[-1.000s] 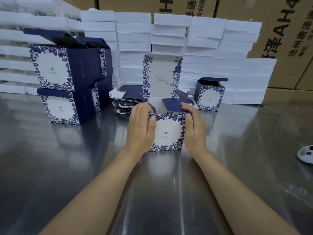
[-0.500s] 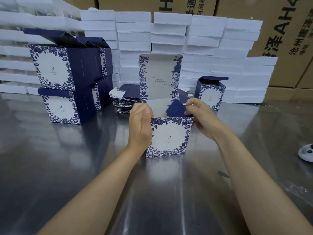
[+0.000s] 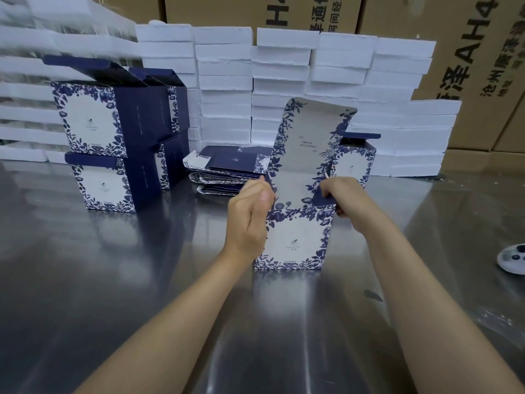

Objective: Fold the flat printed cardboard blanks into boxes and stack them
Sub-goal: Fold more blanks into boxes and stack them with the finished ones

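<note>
While the box (image 3: 295,240) is gripped at its side by the left hand (image 3: 250,220), a navy flap (image 3: 322,198) is pinched by the right hand (image 3: 345,199) — lid (image 3: 309,137) raised between them.

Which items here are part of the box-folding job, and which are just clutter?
Job: half-folded box, held by left hand and right hand; flat blanks; stacked finished boxes; single folded box.
Lying about: white foam slabs; brown cartons; white device.

table: steel (image 3: 85,294) | rear: white foam slabs stacked (image 3: 284,61) | behind: brown cartons (image 3: 468,66) | right edge: white round object (image 3: 515,260)
</note>
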